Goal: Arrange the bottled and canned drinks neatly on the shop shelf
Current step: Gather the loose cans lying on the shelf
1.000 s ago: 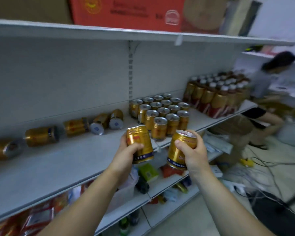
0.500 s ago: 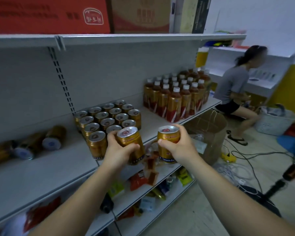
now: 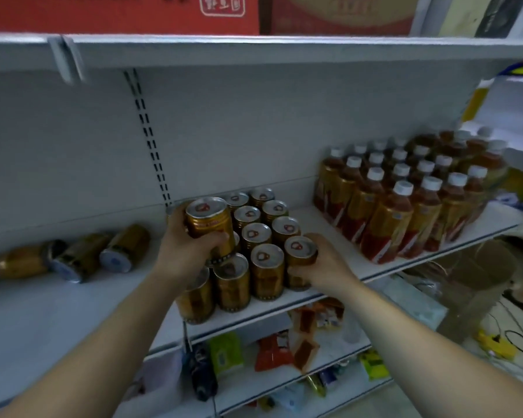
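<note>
Both hands moved in from shelf edge to can block (image 3: 255,236). Left hand (image 3: 187,251): fingers (image 3: 215,239) wrapped round raised can (image 3: 209,221), held upright above block's left column. Right hand (image 3: 326,267): fingers (image 3: 295,272) gripping corner can (image 3: 300,254), upright at block's front right, level with neighbours on shelf (image 3: 307,224). Bottles (image 3: 405,200): upright rows, right. Toppled cans (image 3: 73,257): on sides, left.
</note>
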{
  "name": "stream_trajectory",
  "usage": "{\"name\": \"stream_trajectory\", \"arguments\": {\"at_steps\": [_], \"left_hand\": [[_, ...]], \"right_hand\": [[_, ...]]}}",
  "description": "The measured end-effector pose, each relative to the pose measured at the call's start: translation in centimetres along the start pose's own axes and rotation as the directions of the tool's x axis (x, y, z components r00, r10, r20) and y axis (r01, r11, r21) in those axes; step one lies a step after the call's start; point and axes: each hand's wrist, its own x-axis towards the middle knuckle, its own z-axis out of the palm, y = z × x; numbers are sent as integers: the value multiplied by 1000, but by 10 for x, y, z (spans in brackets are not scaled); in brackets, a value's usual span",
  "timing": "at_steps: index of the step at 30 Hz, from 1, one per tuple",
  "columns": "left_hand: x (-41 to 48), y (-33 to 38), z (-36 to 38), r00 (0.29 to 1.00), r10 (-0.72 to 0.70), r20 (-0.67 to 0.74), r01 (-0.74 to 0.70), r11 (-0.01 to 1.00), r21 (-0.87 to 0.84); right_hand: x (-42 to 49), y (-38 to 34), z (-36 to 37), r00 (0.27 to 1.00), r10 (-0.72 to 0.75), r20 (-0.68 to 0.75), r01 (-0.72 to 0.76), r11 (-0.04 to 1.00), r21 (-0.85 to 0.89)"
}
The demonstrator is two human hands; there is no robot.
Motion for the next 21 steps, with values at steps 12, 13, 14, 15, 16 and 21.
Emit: {"name": "stream_trajectory", "arguments": {"at_steps": [12,13,14,15,16,21], "left_hand": [[58,1,-21,964,-24,-266,47,996,78],[65,2,-22,957,-26,-287,51,996,80],[72,1,-22,953,-26,-303,53,995,80],[78,1,-23,951,-29,-309,54,996,73],[83,-1,-23,952,-32,-305,53,997,60],[106,-11,-24,956,-35,-290,66,993,96]], "right_hand": [[65,-12,-22,876,-7,482,327,744,-583],[69,-15,-19,847,-1,532,363,732,-576],[71,-16,-14,825,-11,566,402,714,-573],[72,-17,-8,811,-24,584,434,694,-575],[74,-18,-2,806,-31,591,452,676,-582],[76,-8,16,821,-3,571,449,621,-642]]}}
